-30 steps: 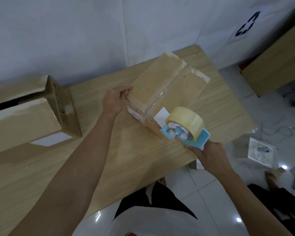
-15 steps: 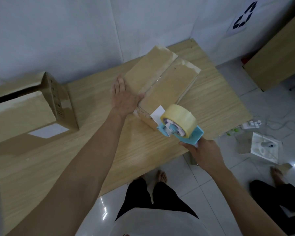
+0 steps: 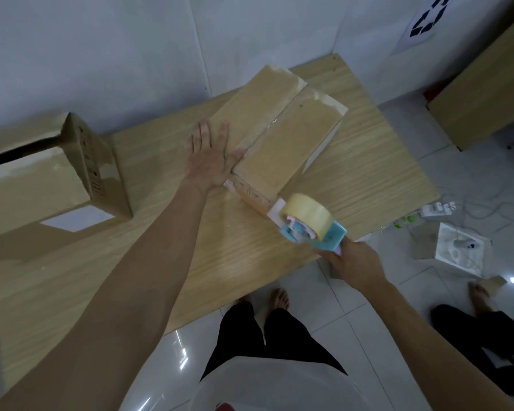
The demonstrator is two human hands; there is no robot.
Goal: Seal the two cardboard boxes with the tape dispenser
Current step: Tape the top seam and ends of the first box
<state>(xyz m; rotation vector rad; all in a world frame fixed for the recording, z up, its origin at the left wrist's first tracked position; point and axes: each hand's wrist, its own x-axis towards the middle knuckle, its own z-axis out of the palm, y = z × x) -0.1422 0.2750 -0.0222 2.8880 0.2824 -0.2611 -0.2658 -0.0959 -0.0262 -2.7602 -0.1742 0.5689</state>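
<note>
**Operator Appearance**

Both forearms are bare, with no sleeves visible down to the left hand [image 3: 209,157] and right hand [image 3: 357,264]. Neither hand wears a glove. Torso: white garment. Legs: black trousers. Feet are bare on the tiled floor.

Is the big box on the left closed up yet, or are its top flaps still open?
Still open. The left box shows a dark gap between its top flaps, and no tape is visible across it.

head-worn view, steeply down, close over table [image 3: 368,161]
</note>
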